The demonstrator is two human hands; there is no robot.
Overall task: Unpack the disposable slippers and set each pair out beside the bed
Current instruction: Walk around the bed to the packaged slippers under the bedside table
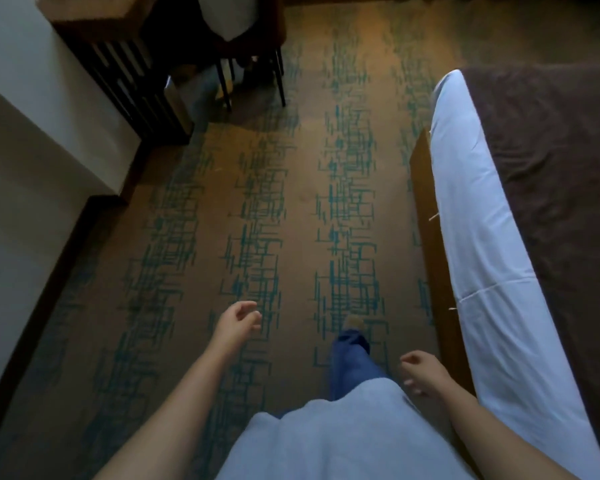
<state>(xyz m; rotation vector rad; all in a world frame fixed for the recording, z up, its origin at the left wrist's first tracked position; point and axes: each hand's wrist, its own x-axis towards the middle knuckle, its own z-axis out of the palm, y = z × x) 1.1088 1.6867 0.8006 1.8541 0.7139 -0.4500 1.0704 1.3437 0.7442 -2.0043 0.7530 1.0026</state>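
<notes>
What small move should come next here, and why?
Probably keep walking forward along the bed to find the packed slippers. Both the left hand and the right hand hang loosely curled and hold nothing, and no slippers show on the carpet, so nothing can be unpacked yet.

bed (478, 216) | white sheet, brown cover | right of carpet

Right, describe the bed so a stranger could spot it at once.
Look along the right side of the patterned carpet. The bed runs there on a wooden base, and only it has a white sheet under a dark brown cover, unlike the dark slatted furniture opposite.
</notes>
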